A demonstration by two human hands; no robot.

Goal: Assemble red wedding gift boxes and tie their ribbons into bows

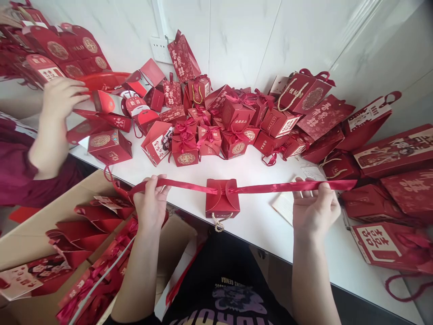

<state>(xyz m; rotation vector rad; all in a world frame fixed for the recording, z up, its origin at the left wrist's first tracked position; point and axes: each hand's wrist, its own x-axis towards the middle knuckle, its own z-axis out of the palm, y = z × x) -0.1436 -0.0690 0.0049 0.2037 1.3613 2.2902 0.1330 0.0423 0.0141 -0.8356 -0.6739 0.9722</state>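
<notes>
A small red gift box (222, 199) with petal flaps sits at the near edge of the white table (257, 225). A long red ribbon (270, 187) runs across its top, pulled out level to both sides. My left hand (151, 204) pinches the ribbon's left stretch between fingers and thumb. My right hand (314, 208) pinches the right stretch, with the ribbon's end sticking out past it. A short gold cord (218, 223) hangs from the box's front over the table edge.
Several finished red boxes with bows (209, 135) and red gift bags (304, 95) crowd the back and right of the table. Another person's hand (61, 97) holds a red box (104, 101) at the far left. A cardboard carton of flat red boxes (84, 253) stands below left.
</notes>
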